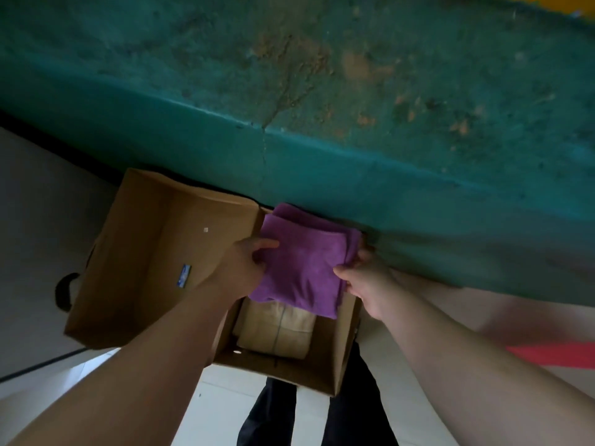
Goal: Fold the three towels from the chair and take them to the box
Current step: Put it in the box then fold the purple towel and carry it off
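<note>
A green wall point(354, 91) stood just behind the open box point(280, 370); my left grip point(240, 268) and right grip point(367, 281) pinched the folded purple towels point(302, 265) above it.

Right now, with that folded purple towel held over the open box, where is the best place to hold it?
By its two opposite side edges, one hand from each side, as here: the left hand and right hand pinch the purple towel at its edges. It is soft and folded in layers, so a two-sided hold probably keeps it flat above the box.
</note>
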